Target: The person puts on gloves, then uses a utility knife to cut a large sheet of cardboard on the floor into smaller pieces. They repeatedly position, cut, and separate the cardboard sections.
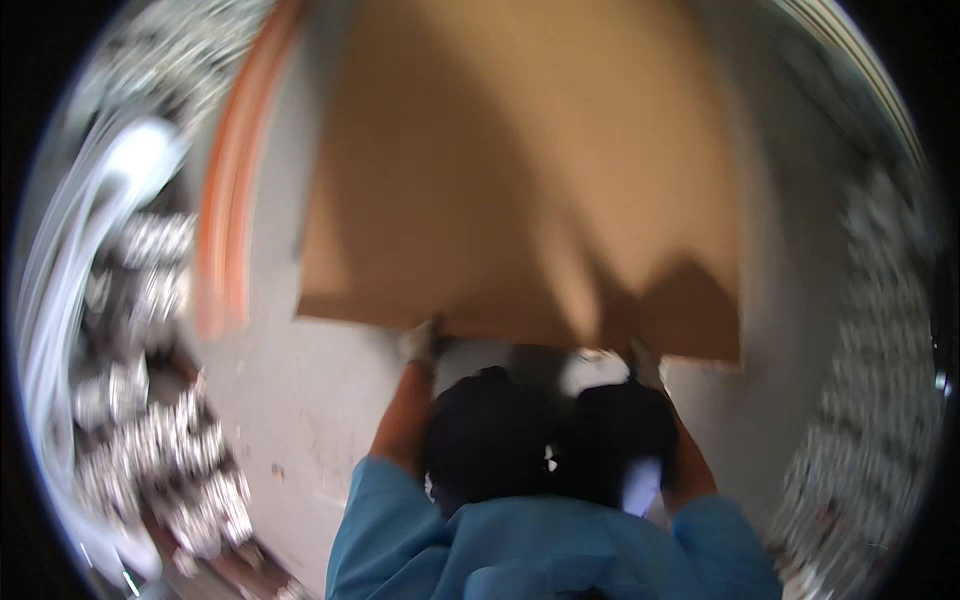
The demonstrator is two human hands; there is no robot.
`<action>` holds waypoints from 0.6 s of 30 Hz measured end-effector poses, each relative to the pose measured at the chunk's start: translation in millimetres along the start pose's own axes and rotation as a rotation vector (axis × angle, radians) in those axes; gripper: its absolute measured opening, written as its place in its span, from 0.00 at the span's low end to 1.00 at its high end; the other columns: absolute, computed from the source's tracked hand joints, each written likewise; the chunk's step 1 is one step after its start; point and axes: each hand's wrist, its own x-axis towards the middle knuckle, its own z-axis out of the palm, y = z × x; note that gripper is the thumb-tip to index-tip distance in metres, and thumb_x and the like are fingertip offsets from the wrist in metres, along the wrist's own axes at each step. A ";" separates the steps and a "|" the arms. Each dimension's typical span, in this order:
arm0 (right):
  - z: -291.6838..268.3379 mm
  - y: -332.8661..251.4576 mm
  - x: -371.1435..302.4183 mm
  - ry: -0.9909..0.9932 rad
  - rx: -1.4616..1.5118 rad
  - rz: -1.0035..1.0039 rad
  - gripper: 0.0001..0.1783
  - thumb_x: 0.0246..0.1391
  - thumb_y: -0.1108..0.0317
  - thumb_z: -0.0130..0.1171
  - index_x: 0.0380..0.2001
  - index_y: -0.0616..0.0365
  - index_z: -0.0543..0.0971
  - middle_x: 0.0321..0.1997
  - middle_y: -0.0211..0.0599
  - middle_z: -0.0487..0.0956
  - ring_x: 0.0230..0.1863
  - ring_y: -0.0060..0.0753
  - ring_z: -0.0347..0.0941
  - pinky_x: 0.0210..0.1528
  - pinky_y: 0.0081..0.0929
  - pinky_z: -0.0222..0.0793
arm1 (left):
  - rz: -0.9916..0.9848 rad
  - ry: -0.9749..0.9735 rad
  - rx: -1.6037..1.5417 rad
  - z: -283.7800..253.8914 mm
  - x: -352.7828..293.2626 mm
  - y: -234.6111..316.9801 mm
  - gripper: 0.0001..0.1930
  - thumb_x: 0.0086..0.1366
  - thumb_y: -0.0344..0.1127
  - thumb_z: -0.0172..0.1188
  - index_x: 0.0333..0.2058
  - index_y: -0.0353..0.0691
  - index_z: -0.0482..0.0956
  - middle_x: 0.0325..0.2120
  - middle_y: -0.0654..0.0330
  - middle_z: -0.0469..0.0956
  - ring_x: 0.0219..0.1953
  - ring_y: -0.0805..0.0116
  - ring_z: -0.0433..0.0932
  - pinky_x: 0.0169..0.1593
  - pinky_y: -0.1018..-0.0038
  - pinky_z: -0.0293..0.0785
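Cardboard (430,190) in a plain, warm brown fills the upper middle of the frame, a large, flat sheet with straight sides, its far end cut off by the top edge. A broad dark shadow runs down its left half, further dark shapes lie at its lower right, and a lighter streak falls between them. The lower edge slopes slightly down toward the right and ends in sharp corners.

That edge meets both hands just below the centre of the frame, with most of the sheet stretching away above them. The left hand (419,343) pinches it left of centre; the right hand (646,362) pinches it nearer the right corner. Blur hides how the individual fingers lie.

Below are dark-clothed legs (485,430) and a light blue top (560,540). Grey floor (290,430) shows around the sheet. An orange strip (235,180) curves along the upper left, white looped material (140,155) lies farther left, and blurred pale piles line the left (190,445) and right (865,390) sides.
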 end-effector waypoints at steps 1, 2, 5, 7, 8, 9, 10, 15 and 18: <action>-3.6 -0.1 -3.6 -0.063 -0.258 0.000 0.20 0.64 0.59 0.50 0.53 0.61 0.73 0.49 0.40 0.76 0.50 0.34 0.73 0.55 0.32 0.70 | -0.017 -0.052 0.012 -5.4 3.7 -2.6 0.24 0.56 0.45 0.68 0.45 0.34 0.75 0.33 0.56 0.76 0.33 0.61 0.76 0.33 0.64 0.77; 0.3 -1.1 -1.7 0.077 -0.279 0.061 0.21 0.59 0.59 0.55 0.51 0.61 0.75 0.47 0.39 0.78 0.48 0.32 0.74 0.53 0.32 0.70 | 0.026 -0.170 0.003 -5.7 9.8 -0.1 0.23 0.58 0.45 0.67 0.45 0.35 0.76 0.32 0.56 0.76 0.32 0.62 0.76 0.32 0.66 0.77; 16.2 -21.8 -18.0 0.498 -0.127 0.073 0.21 0.46 0.59 0.70 0.41 0.61 0.82 0.37 0.36 0.83 0.37 0.31 0.79 0.41 0.30 0.74 | 0.040 -0.291 -0.035 -8.4 10.5 6.6 0.19 0.63 0.47 0.63 0.45 0.37 0.77 0.28 0.58 0.76 0.29 0.64 0.76 0.29 0.70 0.76; 35.9 -48.8 -22.9 0.565 -0.131 -0.023 0.18 0.47 0.60 0.69 0.36 0.63 0.83 0.34 0.35 0.84 0.32 0.32 0.80 0.34 0.29 0.75 | -0.017 -0.117 0.173 -9.4 2.0 15.8 0.18 0.64 0.48 0.61 0.41 0.38 0.79 0.21 0.62 0.74 0.19 0.71 0.72 0.23 0.78 0.71; 40.2 -60.1 -28.8 0.608 -0.149 0.036 0.18 0.47 0.60 0.70 0.36 0.62 0.83 0.34 0.36 0.84 0.33 0.32 0.80 0.34 0.28 0.75 | -0.008 -0.133 0.179 -5.3 -4.5 18.0 0.18 0.64 0.49 0.61 0.40 0.39 0.79 0.19 0.63 0.72 0.17 0.74 0.67 0.21 0.79 0.67; 48.0 -68.9 -34.7 0.630 -0.169 0.103 0.18 0.47 0.60 0.70 0.37 0.62 0.83 0.35 0.37 0.84 0.34 0.31 0.81 0.34 0.28 0.75 | 0.001 -0.109 0.184 -5.8 -11.6 19.8 0.18 0.64 0.50 0.61 0.38 0.39 0.80 0.17 0.64 0.69 0.15 0.76 0.63 0.19 0.80 0.62; 49.4 -76.1 -37.9 0.577 -0.059 0.134 0.18 0.46 0.60 0.71 0.37 0.61 0.83 0.33 0.37 0.84 0.32 0.27 0.80 0.34 0.26 0.75 | 0.001 -0.076 0.192 -2.1 -19.1 21.7 0.18 0.64 0.51 0.62 0.36 0.39 0.80 0.15 0.65 0.67 0.13 0.78 0.59 0.17 0.81 0.58; 21.2 -79.0 -81.9 0.640 -0.210 0.223 0.24 0.43 0.46 0.71 0.30 0.57 0.81 0.24 0.30 0.79 0.23 0.22 0.72 0.28 0.25 0.70 | 0.032 -0.108 0.132 6.6 -44.6 25.4 0.20 0.62 0.54 0.63 0.33 0.40 0.79 0.13 0.67 0.65 0.13 0.79 0.59 0.17 0.81 0.52; -25.4 -85.4 -123.2 0.885 -0.140 0.100 0.19 0.48 0.54 0.70 0.25 0.57 0.76 0.19 0.27 0.75 0.18 0.21 0.68 0.20 0.25 0.65 | 0.043 -0.069 0.141 8.1 -44.3 24.0 0.21 0.61 0.55 0.64 0.33 0.40 0.79 0.12 0.68 0.64 0.13 0.79 0.58 0.17 0.80 0.52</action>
